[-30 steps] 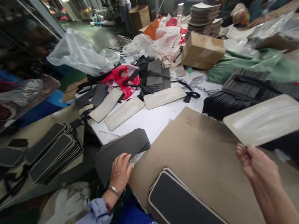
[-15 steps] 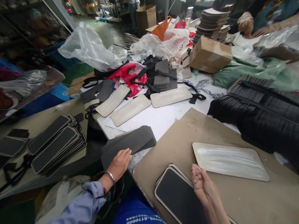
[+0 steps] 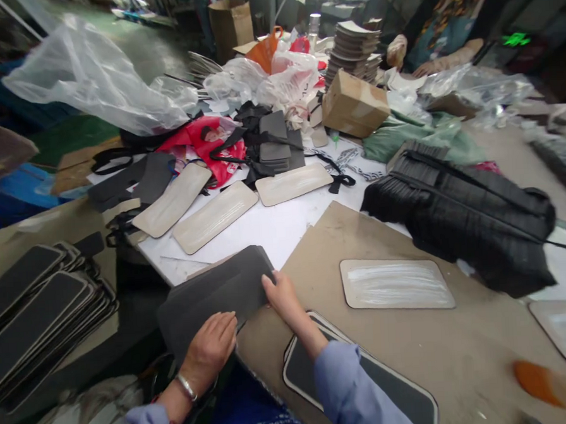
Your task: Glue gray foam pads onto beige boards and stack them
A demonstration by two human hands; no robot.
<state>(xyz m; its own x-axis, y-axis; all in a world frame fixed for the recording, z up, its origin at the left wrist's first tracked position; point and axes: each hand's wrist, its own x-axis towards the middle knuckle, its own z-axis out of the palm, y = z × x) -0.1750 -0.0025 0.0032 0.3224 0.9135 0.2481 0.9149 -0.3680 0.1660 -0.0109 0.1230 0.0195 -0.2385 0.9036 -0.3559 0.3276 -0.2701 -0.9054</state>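
Observation:
A small stack of dark grey rectangular sheets (image 3: 215, 285) lies at the left corner of the work table. My right hand (image 3: 283, 295) pinches the top sheet at its right end, thumb above and fingers partly hidden. On the near edge of the stack rests my left hand (image 3: 210, 343), its fingers stretched out side by side. Below my right forearm is a pile of dark panels with pale borders (image 3: 396, 383), partly covered by the sleeve. A beige panel with white streaks (image 3: 398, 285) lies on the brown board (image 3: 314, 261) to the right.
Three beige panels (image 3: 219, 216) lie beyond the sheets. A strapped black bundle (image 3: 458, 215) stands at the right, and a cardboard box (image 3: 356, 104) sits further back. Bordered dark panels (image 3: 42, 319) are piled at left. An orange-tipped object (image 3: 533, 382) is at lower right. Another person stands at back right.
My right hand has moved left from beside the streaked panel to the right end of the grey sheets and grips there. My left hand stays on the stack. The view has turned right.

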